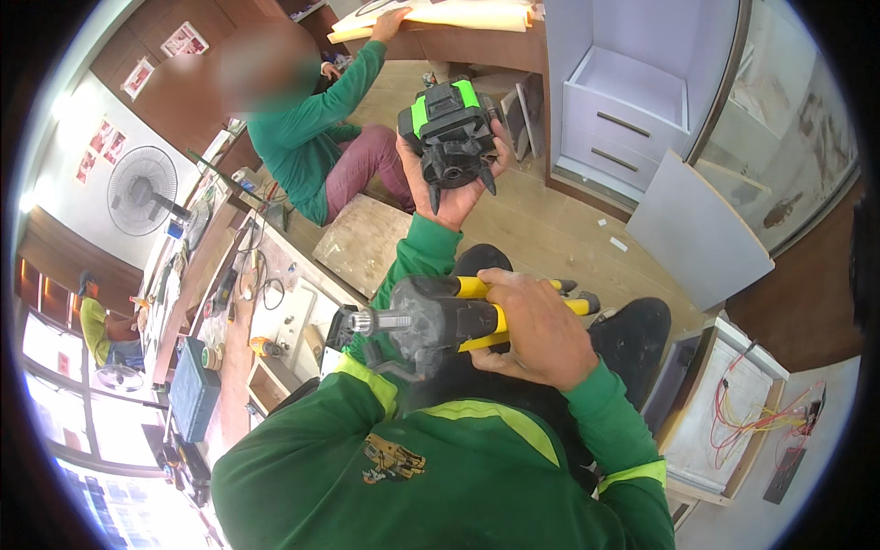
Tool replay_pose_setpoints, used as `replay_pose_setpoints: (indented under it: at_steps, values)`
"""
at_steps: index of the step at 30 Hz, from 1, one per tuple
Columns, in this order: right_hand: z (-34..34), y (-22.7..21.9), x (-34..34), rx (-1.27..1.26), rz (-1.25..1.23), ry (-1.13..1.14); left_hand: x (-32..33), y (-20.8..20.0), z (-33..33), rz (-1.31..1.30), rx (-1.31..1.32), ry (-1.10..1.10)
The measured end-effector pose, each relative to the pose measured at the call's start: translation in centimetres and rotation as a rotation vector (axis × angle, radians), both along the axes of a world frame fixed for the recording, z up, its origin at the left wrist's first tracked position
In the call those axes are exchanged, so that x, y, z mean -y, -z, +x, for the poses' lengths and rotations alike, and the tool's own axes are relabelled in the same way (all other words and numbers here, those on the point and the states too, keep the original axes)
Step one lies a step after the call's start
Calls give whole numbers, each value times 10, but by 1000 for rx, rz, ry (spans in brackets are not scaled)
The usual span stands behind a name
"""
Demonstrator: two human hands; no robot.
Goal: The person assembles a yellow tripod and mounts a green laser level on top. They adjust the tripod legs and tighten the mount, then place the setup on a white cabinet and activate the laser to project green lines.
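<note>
The laser level [446,124] hid most of the palm of the left hand [447,203]. The right hand [543,332] covered part of the yellow-legged tripod [429,323]. Beyond the left hand, a seated co-worker [291,151] had a blurred head, and the view's upper edge cut off a yellowish sheet [467,16].

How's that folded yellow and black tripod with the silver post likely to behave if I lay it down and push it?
The folded yellow and black tripod will likely feel stiff, since its yellow legs look straight. It may be top-heavy, given the bulky dark head. The bent dark handle jutting sideways might stop it rolling freely.
</note>
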State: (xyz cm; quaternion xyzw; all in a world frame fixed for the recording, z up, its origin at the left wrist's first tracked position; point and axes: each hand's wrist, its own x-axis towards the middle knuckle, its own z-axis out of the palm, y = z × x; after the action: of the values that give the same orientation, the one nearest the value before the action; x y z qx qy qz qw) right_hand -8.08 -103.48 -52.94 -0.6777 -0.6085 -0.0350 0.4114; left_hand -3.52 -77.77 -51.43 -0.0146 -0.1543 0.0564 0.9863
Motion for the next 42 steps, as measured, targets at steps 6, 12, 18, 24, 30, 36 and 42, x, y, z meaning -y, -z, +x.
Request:
replay_pose_setpoints:
  at_steps: [6, 12, 18, 24, 30, 36, 42]
  values:
    - [10, -128, 36, -73, -63, 258, -16, -14, 4, 176, 74, -89]
    - [50, -174, 63, -350, 33, 267, -25, -35, -5, 297, 31, -221]
    - [21, -72, 87, -534, -210, 417, -2, -32, 6, 380, -101, -308]
    - [-12, 6, 78, -623, -496, 523, 12, -3, 15, 514, -230, -344]
    - [-3, 27, 76, -627, -591, 473, 17, 36, 17, 551, -339, -357]
    - [8, 27, 74, -525, -643, 472, 10, 79, 9, 512, -486, -318]
    - [14, 28, 61, -548, -662, 422, 24, 111, 1, 564, -536, -395]
